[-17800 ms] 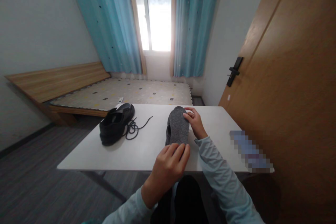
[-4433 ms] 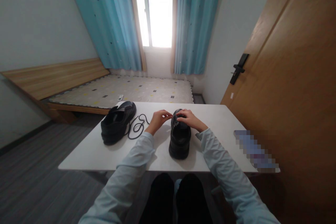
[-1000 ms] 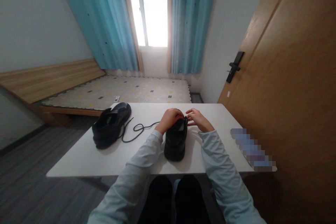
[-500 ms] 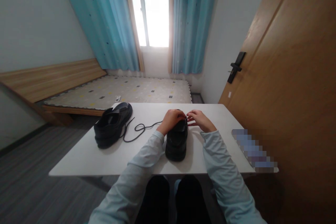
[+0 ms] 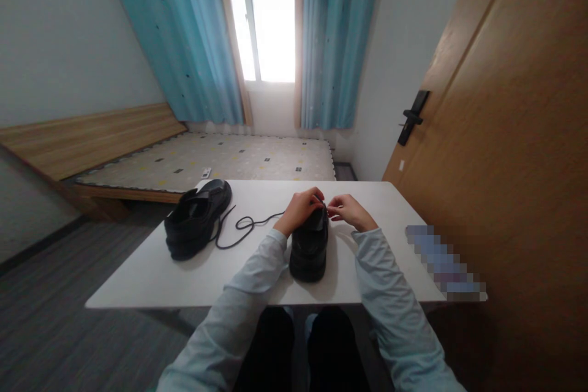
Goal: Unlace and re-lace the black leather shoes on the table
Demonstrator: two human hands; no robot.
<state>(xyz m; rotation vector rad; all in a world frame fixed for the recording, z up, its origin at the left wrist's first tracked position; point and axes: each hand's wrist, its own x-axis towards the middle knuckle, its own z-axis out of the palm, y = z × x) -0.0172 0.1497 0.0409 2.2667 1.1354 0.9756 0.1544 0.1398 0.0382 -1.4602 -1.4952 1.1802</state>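
Observation:
A black shoe [image 5: 309, 254] stands on the white table with its heel towards me and its toe pointing away. My left hand [image 5: 301, 209] is closed over the shoe's upper, its fingertips curled at the lacing area. Close by, at the shoe's right edge, the fingers of my right hand [image 5: 348, 211] are pinched together; whatever sits between them is too small to make out. A dark shoelace [image 5: 245, 222] trails in loops over the table from under my left hand to the left. A second black shoe [image 5: 195, 220] rests at the table's left side, angled away.
The white table [image 5: 142, 285] has a pixelated flat item [image 5: 443, 263] along its right edge. Beyond it are a bed [image 5: 248, 156] with a small white object [image 5: 206, 173] on it, blue curtains [image 5: 342, 43] and a window. A wooden door [image 5: 509, 153] stands at the right.
The fingers of my right hand have drawn together from a more spread pose at the shoe's right edge. My left fingertips have shifted slightly; both shoes stay in place.

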